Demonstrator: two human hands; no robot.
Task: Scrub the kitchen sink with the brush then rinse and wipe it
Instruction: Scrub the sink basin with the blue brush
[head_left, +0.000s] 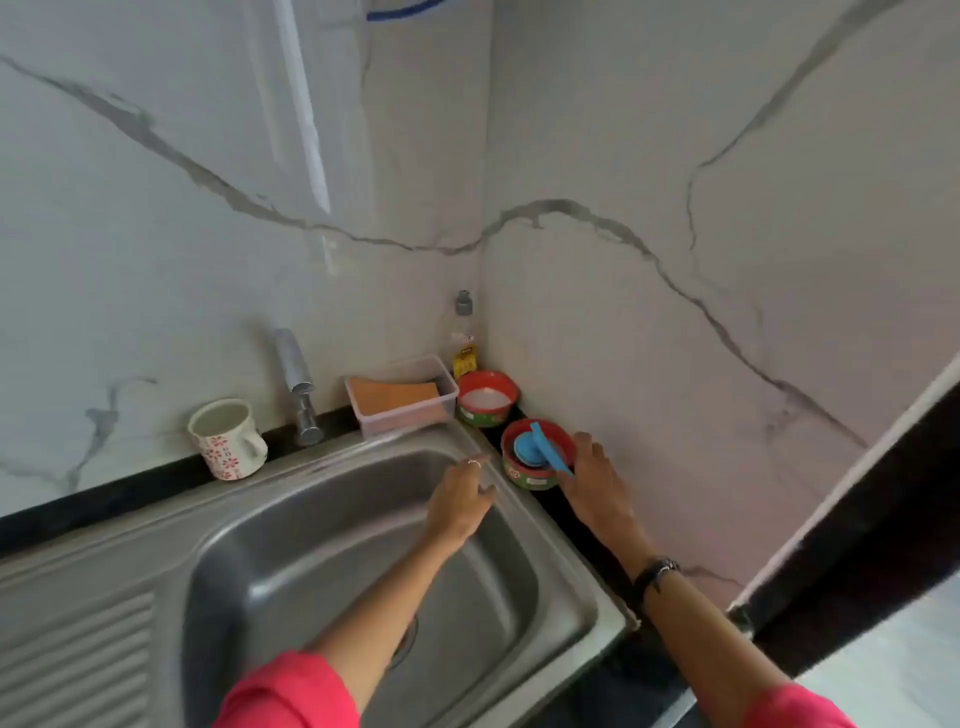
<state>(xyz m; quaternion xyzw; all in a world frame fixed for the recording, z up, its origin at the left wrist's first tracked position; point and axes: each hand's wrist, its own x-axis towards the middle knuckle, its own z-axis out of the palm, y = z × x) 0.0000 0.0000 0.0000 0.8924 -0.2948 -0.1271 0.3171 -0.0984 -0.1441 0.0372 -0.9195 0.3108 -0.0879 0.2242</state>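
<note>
Blue plastic round-headed brush (540, 448) sits in the red bowl (537, 457), right of the stainless steel sink (311, 545). Right hand (597, 478) touches its handle, grip unclear; left hand (460, 501) hovers relaxed. Judged light, rigid, possibly slippery; take the handle.

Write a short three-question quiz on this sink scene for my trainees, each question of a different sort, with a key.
1. True or false: the blue brush lies in the sink basin.
2. Which hand is at the brush's handle? A) left hand B) right hand
3. Fill in: the mug stands to the ____ of the tap, as the camera sees it.

Key: 1. False; it sits in the nearer red bowl on the counter. 2. B; whether it grips the handle yet cannot be told. 3. left.
</note>
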